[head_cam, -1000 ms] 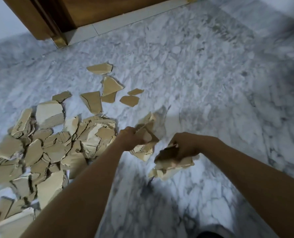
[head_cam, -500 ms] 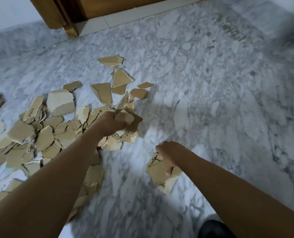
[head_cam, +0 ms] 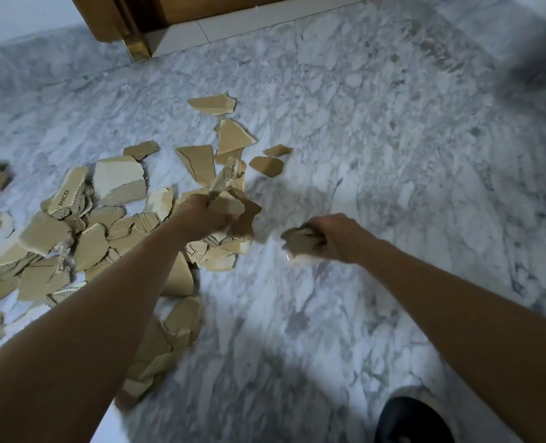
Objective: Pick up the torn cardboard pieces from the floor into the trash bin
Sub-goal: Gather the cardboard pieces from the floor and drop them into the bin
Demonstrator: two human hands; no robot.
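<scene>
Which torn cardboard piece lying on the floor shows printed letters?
The long narrow piece just left of the pale squarish piece: dark letters run along it, and no other loose piece shows readable lettering.

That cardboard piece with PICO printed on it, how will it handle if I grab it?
Probably light and fairly stiff: the PICO piece shows corrugated ribbing along its torn edge. It rests atop other scraps in the pile, so lifting it may shift them. Unlikely to roll, being flat.
</scene>
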